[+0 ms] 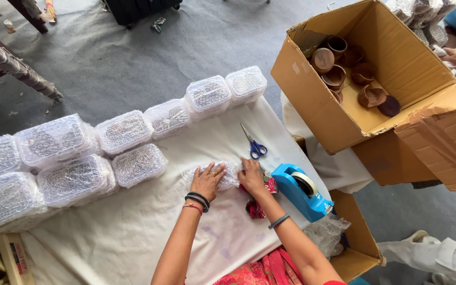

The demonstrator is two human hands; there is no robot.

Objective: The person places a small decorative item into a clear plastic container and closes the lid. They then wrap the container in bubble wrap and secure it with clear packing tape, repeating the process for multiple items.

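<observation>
Here, both hands press flat on a small bubble-wrapped packet (222, 176) lying on the white cloth (133, 232), near its right edge. The left hand (207, 182) has its fingers spread open over the packet's left part; the right hand (251, 177) lies on its right end, fingers together and extended, gripping nothing. The packet is soft-looking, oblong, its wrap clear and dimpled, showing something pale inside. A red patterned cloth (257, 206) lies under the right wrist. Just beside it stand a blue tape dispenser (302, 191) of hard plastic and blue-handled scissors (254, 143). Rounded wrapped boxes (75, 158) line the cloth's far edge. An open cardboard box (365, 74) holds brown clay cups (339, 66).
</observation>
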